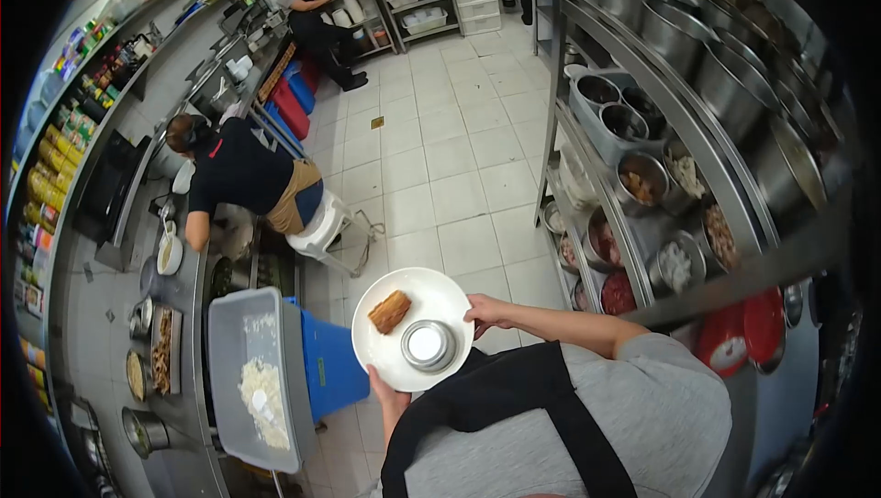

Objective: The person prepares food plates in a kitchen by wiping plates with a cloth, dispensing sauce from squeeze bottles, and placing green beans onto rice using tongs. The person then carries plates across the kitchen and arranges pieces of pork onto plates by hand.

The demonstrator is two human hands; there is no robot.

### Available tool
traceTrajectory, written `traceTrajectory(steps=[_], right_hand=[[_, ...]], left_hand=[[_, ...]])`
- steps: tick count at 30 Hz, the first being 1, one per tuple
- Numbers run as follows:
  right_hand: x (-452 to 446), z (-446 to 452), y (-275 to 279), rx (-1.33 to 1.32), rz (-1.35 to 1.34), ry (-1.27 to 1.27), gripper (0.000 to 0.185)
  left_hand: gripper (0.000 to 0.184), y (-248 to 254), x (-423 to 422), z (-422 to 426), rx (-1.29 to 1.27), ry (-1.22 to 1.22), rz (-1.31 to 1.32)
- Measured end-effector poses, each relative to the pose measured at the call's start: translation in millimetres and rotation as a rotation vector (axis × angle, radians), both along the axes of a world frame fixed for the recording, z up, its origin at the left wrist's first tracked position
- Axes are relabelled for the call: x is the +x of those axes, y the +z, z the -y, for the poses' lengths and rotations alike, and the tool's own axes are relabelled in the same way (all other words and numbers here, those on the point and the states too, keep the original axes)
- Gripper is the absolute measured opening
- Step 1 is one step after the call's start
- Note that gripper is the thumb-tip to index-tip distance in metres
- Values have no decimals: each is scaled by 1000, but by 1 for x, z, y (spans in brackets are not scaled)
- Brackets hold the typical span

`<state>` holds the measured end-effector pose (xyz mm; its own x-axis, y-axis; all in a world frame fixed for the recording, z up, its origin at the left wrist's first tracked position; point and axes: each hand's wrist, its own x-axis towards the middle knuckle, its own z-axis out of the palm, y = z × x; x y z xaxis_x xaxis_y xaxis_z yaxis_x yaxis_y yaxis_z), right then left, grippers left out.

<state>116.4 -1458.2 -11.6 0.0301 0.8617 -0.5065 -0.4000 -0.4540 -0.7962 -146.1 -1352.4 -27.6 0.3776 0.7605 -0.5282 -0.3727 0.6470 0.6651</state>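
A round white plate (376,358) is held out in front of my body, gripped at its rim on two sides. My left hand (389,389) is closed on the near left edge, thumb over the rim. At the right edge, the fingers of my right hand (486,312) are wrapped round the rim. A browned, crisp-looking piece of food (390,312) lies on the plate's upper left. Beside it sits a small round metal bowl (429,345) with a white middle; whether it is upright or upturned I cannot tell.
A grey tub (243,314) of white powder stands at left, by a blue bin (332,369). Ahead left, a person (243,167) sits on a white stool (326,227); another person (317,21) stands farther off. Metal shelving (633,223) with pots lines the right. Tiled floor (431,167) runs between.
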Motion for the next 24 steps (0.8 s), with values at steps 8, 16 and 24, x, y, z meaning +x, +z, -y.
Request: traceTrajectory(steps=[8, 16, 24], right_hand=[[120, -164, -31, 30, 63, -5, 45], [269, -307, 21, 61, 123, -225, 46], [421, -425, 28, 159, 90, -392, 46]], left_hand=[[65, -34, 120, -159, -88, 14, 1], [59, -3, 307, -369, 6, -185, 238], [58, 13, 478, -514, -30, -264, 152]])
